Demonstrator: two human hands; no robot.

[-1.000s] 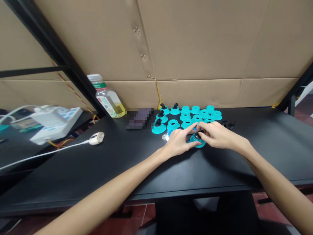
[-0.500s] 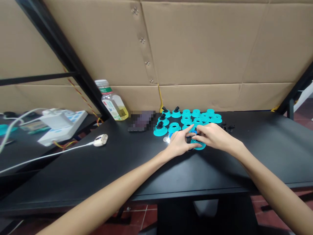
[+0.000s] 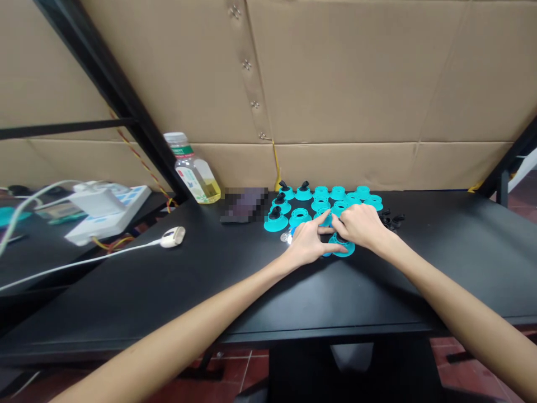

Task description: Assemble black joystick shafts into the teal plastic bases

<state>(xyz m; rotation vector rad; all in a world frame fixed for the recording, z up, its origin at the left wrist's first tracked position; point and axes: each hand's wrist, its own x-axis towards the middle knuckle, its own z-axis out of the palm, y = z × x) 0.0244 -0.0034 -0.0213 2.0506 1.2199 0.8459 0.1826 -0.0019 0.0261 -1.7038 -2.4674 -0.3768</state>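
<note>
A turquoise flanged ring (image 3: 346,250) lies on the black table between my hands, with something dark in its opening. My left hand (image 3: 308,244) steadies it from the left, thumb along the front of the flange and fingers behind. Over the ring, my right hand (image 3: 361,225) is closed with the fingers curled down; what its fingertips hold is hidden. Bits of blue show beside and under my left hand, next to a clear shiny disc (image 3: 286,237). Behind my hands stand several more turquoise rings (image 3: 299,216), some with black twisted pieces (image 3: 276,212) on top.
Small black parts (image 3: 392,219) lie to the right of the rings. A blurred dark phone-like slab (image 3: 244,205) and a bottle of yellow liquid (image 3: 197,178) stand left. Further left are a cabled white plug (image 3: 172,237) and a power strip (image 3: 109,215). Cardboard (image 3: 348,73) walls the back.
My right hand has rolled over and curled more tightly above the ring, uncovering the dark piece in its opening. My left hand stays nearly in place. The view has shifted slightly.
</note>
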